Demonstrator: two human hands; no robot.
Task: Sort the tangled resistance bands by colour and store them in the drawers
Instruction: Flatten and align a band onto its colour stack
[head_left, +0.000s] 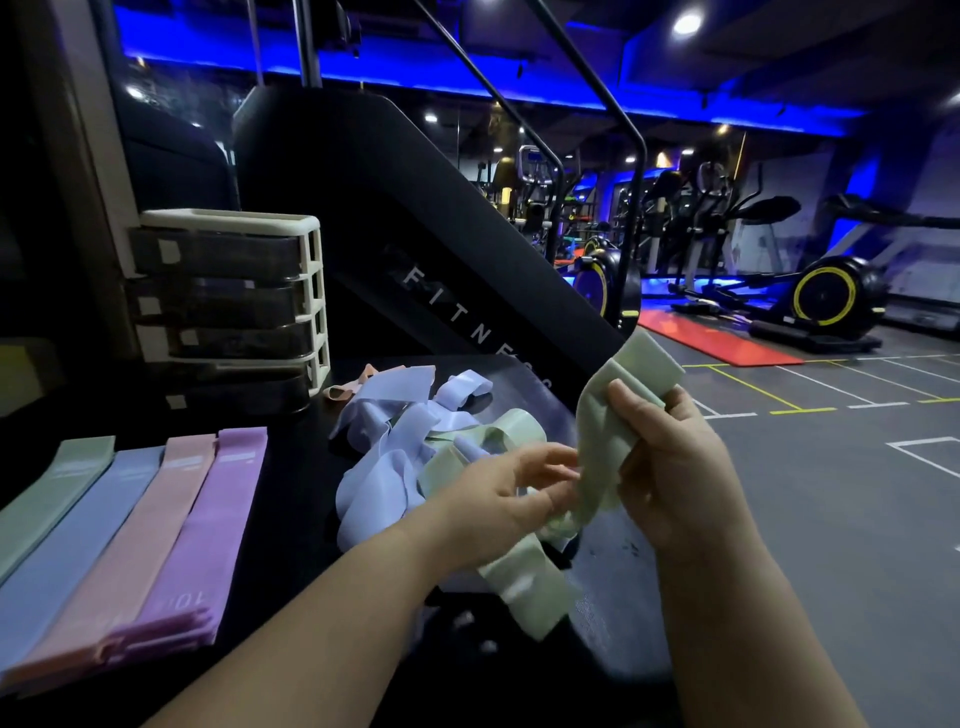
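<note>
The drawer unit is framed in cream-white, with drawers tinted smoky dark. In front of it are seen a sage green band, a blue band, a pink band and a purple band. To its right are seen a lavender-blue tangle, a peach band and a pale green band.

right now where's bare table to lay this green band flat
A bare strip of tabletop runs between the purple band and the tangled pile, back to the drawer unit. The middle is crowded: left hand and right hand hold the green band there.
</note>
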